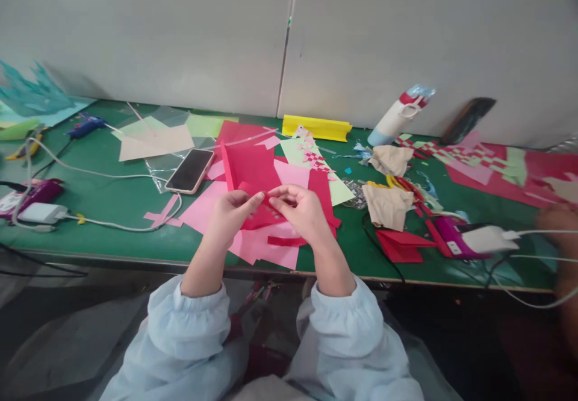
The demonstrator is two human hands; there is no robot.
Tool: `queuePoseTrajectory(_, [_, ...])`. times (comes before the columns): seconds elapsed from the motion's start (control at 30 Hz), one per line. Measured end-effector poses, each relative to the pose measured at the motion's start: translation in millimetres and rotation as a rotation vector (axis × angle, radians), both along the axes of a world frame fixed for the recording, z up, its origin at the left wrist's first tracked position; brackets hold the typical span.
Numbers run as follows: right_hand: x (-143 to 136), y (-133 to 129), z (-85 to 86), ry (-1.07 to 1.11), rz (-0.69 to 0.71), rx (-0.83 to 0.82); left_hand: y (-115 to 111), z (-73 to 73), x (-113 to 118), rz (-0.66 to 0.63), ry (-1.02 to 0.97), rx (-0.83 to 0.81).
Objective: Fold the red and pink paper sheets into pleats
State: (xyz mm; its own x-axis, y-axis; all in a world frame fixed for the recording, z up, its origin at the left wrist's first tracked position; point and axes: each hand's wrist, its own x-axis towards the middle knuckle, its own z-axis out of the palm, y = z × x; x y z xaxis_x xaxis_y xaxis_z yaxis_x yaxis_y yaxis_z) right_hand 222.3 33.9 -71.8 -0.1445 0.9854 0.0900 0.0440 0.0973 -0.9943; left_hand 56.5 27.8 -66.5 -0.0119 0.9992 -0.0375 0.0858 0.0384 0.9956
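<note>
Both hands are closed on a sheet of red paper (253, 169) that has a folded edge along its left side. My left hand (232, 211) pinches it between thumb and forefinger. Close beside it, my right hand (300, 208) pinches the same paper, with the two thumbs almost meeting. The fingertips beneath are partly hidden by the paper. Under the hands lie pink paper sheets (282, 253) and a narrow red paper strip (286, 241). To the right rests a pale green sheet (341, 190) with small pink and red woven pieces on it.
A phone (189, 171) and white cables lie left. Behind stands a folded yellow paper (316, 128); a bottle (400, 115) leans right. Beige cloths (388, 207), a purple power strip (451, 238) and a red folded paper (404, 244) sit right. Another person's blurred arm (560, 232) shows far right.
</note>
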Motion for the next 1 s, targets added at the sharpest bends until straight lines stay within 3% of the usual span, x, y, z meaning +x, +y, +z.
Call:
queuePoseTrajectory(0.13, [-4,-4,-1.9,0.000,0.089,-0.047,7,-4.4,-5,0.099,-0.187,-0.018])
queuePoseTrajectory(0.33, [14,-5,4.6,-0.004,0.236,-0.142,18,-2.0,-26,0.276,-0.303,-0.040])
queuePoseTrajectory(0.7, [60,5,2.6,0.026,0.356,-0.138,30,-3.6,-58,0.411,-0.300,-0.055])
queuePoseTrajectory(1.0, [85,2,9.1,-0.012,0.332,-0.178,34,-3.6,-66,0.481,-0.290,-0.050])
